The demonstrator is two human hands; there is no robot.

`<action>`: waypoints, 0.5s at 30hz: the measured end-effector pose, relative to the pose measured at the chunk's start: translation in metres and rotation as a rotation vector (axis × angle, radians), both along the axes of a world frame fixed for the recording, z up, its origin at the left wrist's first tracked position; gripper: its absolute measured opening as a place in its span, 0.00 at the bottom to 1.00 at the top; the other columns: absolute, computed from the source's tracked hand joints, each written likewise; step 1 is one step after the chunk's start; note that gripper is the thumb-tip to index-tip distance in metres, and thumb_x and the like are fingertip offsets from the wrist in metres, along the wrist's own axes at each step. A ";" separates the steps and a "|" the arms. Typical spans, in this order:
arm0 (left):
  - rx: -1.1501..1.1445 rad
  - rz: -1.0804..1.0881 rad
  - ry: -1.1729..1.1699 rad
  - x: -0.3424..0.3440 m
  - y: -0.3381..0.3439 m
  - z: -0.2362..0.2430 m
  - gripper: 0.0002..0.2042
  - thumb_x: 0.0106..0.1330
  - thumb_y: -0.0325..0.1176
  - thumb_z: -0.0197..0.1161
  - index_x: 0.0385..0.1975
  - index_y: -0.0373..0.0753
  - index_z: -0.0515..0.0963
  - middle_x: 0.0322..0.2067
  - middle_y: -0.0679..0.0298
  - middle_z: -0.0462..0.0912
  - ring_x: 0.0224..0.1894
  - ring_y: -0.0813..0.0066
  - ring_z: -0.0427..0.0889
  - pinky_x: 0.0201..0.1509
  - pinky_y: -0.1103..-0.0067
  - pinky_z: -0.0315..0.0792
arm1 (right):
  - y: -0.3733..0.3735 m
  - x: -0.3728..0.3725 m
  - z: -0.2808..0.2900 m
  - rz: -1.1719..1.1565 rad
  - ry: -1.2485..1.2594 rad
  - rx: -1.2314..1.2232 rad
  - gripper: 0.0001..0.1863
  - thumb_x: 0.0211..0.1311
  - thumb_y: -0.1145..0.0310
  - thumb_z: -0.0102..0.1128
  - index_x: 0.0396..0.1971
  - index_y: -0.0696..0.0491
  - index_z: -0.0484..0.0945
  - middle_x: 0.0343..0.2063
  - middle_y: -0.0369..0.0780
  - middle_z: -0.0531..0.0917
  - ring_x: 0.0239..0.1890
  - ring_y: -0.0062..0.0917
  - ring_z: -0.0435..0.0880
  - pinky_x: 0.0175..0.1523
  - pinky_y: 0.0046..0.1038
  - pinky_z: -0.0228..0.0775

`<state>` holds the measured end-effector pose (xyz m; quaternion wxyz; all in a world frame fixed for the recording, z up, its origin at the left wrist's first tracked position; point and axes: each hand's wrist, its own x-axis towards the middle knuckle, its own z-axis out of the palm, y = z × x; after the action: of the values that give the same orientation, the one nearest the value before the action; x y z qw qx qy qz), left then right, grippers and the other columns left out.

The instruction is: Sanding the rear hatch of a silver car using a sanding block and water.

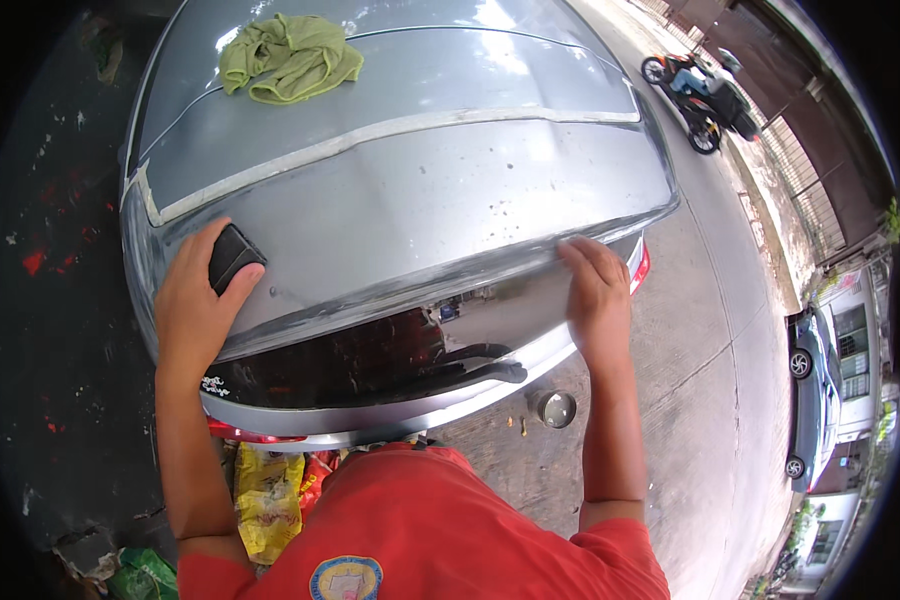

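Observation:
My left hand (192,300) is closed round a small black rectangular block (234,256) at the left rear corner of a silver car's roof (400,200). The block's thin edge faces up between thumb and fingers. Over at the right, my right hand (598,290) lies on the dull, scuffed rear edge (450,275) of the roof, fingers bent over it and nothing visible in them. Pale masking tape (370,135) runs across the roof ahead of both hands. Farther forward lies a crumpled green cloth (290,58).
Below the roof edge are the dark rear window (320,360) and its wiper (470,372). A round metal can (557,408) stands on the concrete. Yellow sacking (268,500) lies by my left arm. On the road are a motorcycle (700,100) with a rider and a parked car (815,400).

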<state>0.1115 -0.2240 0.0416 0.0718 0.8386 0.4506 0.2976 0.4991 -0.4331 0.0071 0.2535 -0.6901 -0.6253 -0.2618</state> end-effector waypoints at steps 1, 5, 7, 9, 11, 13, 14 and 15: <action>-0.010 -0.001 0.005 0.000 0.000 -0.001 0.28 0.63 0.42 0.73 0.62 0.40 0.75 0.55 0.55 0.81 0.56 0.51 0.81 0.59 0.66 0.74 | -0.001 0.011 -0.002 -0.041 0.001 0.014 0.18 0.59 0.83 0.57 0.49 0.57 0.83 0.50 0.43 0.84 0.54 0.40 0.83 0.61 0.40 0.71; -0.004 0.002 0.008 0.000 -0.002 0.001 0.28 0.64 0.42 0.72 0.62 0.40 0.75 0.55 0.54 0.81 0.56 0.51 0.81 0.59 0.66 0.74 | -0.002 0.062 -0.015 -0.132 0.005 0.109 0.17 0.61 0.83 0.55 0.48 0.57 0.84 0.49 0.46 0.86 0.53 0.42 0.84 0.60 0.40 0.72; -0.002 -0.007 0.005 0.000 -0.002 0.002 0.28 0.64 0.42 0.72 0.62 0.40 0.75 0.54 0.54 0.81 0.56 0.50 0.81 0.59 0.66 0.74 | -0.004 0.082 -0.014 -0.189 0.030 0.113 0.19 0.61 0.84 0.51 0.49 0.57 0.84 0.50 0.46 0.85 0.54 0.42 0.83 0.62 0.40 0.72; 0.002 -0.016 0.007 0.001 -0.002 0.002 0.28 0.64 0.43 0.71 0.63 0.40 0.75 0.54 0.53 0.81 0.56 0.50 0.81 0.59 0.65 0.74 | -0.008 0.101 -0.020 -0.311 0.061 0.081 0.26 0.60 0.86 0.46 0.56 0.57 0.82 0.57 0.47 0.83 0.60 0.43 0.81 0.68 0.41 0.70; 0.021 -0.010 0.029 0.001 -0.002 0.002 0.28 0.65 0.43 0.71 0.63 0.40 0.74 0.54 0.53 0.81 0.56 0.50 0.81 0.58 0.65 0.74 | -0.005 0.097 -0.032 -0.372 0.007 0.082 0.24 0.60 0.83 0.51 0.58 0.58 0.80 0.59 0.47 0.81 0.64 0.44 0.78 0.69 0.43 0.67; 0.020 -0.007 0.034 0.000 -0.001 0.001 0.28 0.65 0.43 0.71 0.63 0.40 0.74 0.54 0.53 0.81 0.56 0.50 0.81 0.58 0.65 0.74 | 0.000 0.074 -0.036 -0.403 -0.006 0.020 0.27 0.63 0.77 0.57 0.64 0.59 0.74 0.67 0.47 0.75 0.72 0.43 0.70 0.75 0.46 0.58; 0.008 -0.003 0.041 0.000 -0.001 -0.001 0.28 0.65 0.44 0.71 0.63 0.41 0.74 0.54 0.53 0.81 0.56 0.50 0.81 0.59 0.65 0.74 | 0.005 0.052 -0.034 -0.409 -0.038 -0.035 0.27 0.63 0.77 0.56 0.64 0.58 0.74 0.67 0.47 0.75 0.72 0.43 0.70 0.76 0.46 0.57; 0.009 -0.006 0.041 0.000 -0.001 -0.002 0.28 0.65 0.44 0.71 0.63 0.41 0.74 0.54 0.53 0.81 0.56 0.50 0.81 0.59 0.65 0.74 | 0.011 0.020 -0.029 -0.345 -0.013 -0.045 0.27 0.62 0.78 0.54 0.64 0.57 0.75 0.67 0.47 0.75 0.73 0.42 0.70 0.77 0.46 0.56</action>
<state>0.1115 -0.2247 0.0401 0.0599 0.8463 0.4480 0.2819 0.5191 -0.4220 -0.0216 0.1850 -0.7909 -0.5051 -0.2918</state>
